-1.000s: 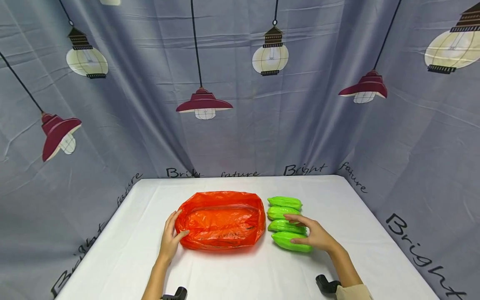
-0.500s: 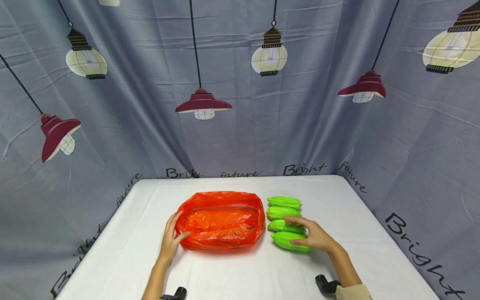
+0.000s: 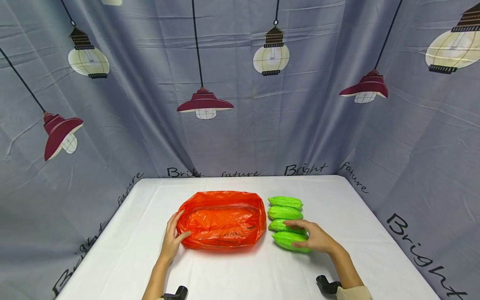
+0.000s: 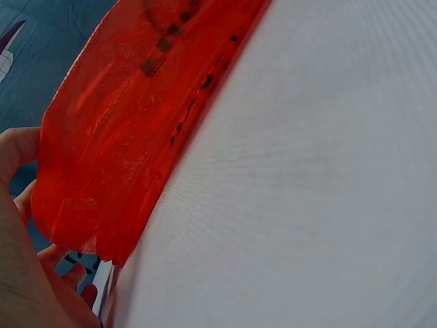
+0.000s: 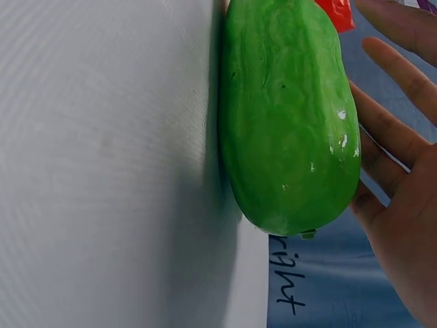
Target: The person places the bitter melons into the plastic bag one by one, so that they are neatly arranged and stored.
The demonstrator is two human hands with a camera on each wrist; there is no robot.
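A red plastic bag lies opened out on the table, its mouth facing up. At its left end is my left hand, thumb by the front edge and fingers along the left rim; in the left wrist view the thumb meets the bag's edge. Right of the bag, several plump green cucumbers lie in a row. My right hand is over the nearest cucumber, fingers reaching across the one behind it. Seen from the right wrist, its fingers are extended and spread beside the big cucumber.
A white cloth covers the table. Grey-blue curtains with printed lamps and lettering hang behind it and on both sides. A black wrist mount sits at the right wrist, another at the left.
My right hand has come slightly nearer and lower, its index finger moving from the second-farthest cucumber to the one before it. The left hand and the bag stay in place.
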